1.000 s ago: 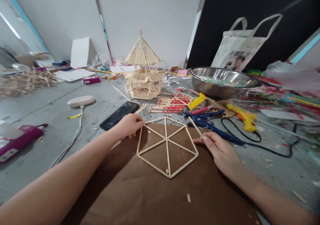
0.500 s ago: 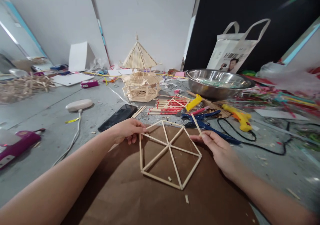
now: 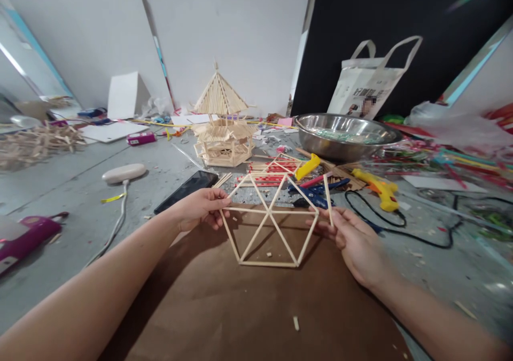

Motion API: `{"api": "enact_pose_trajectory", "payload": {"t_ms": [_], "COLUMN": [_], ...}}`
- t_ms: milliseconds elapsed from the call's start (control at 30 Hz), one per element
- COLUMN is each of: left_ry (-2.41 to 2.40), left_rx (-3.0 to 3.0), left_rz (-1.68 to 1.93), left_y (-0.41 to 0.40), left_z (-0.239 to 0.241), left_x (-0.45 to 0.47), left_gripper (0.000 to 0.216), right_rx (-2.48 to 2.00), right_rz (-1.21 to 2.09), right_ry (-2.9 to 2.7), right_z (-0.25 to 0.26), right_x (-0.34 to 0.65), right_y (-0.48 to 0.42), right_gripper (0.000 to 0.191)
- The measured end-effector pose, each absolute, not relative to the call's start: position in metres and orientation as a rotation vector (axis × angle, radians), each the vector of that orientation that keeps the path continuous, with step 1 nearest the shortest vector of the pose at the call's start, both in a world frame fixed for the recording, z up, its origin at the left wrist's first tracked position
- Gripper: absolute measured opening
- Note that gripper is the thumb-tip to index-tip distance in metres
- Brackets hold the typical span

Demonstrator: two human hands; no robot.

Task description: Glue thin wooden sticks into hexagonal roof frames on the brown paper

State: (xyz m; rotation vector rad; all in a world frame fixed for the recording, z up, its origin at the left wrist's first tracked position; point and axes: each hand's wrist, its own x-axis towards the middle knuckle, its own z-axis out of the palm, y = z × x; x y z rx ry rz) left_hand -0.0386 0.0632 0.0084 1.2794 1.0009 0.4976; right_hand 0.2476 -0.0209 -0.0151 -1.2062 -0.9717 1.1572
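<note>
A hexagon frame of thin wooden sticks (image 3: 269, 220) with spokes to its centre is held tilted up above a brown paper sheet (image 3: 240, 307). My left hand (image 3: 200, 208) pinches the frame's left corner. My right hand (image 3: 352, 240) grips the frame's right corner and also holds a loose wooden stick (image 3: 328, 200) that points up. Behind the frame stands a small pavilion model built of sticks (image 3: 222, 123).
A black phone (image 3: 186, 190) lies left of the frame. Red-tipped sticks (image 3: 272, 171), a yellow cutter (image 3: 308, 166), blue pliers (image 3: 320, 192), a yellow glue gun (image 3: 379, 187) with black cord and a steel bowl (image 3: 344, 133) crowd the right. A stick pile (image 3: 32, 141) sits far left.
The hexagon frame lay flat on the brown paper; both hands have turned it and lifted its far side, so it now stands tilted above the paper.
</note>
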Motion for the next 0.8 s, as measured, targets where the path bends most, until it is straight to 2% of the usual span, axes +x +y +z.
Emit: {"api": "enact_pose_trajectory", "payload": {"t_ms": [500, 800], "left_ry": [0.896, 0.862], "left_rx": [1.18, 1.161], "left_rz": [0.495, 0.489], "left_y": [0.06, 0.0589], "left_z": [0.0098, 0.0116], "left_x": [-0.035, -0.0343], "left_gripper": [0.019, 0.016], "right_rx": [-1.236, -1.231], "right_rz": [1.186, 1.224], "right_ry": [-1.108, -1.069], "right_z": [-0.0165, -0.0146], "right_x": [0.2458, 0.2446], "right_y": [-0.0225, -0.0227], "right_gripper": [0.018, 0.015]}}
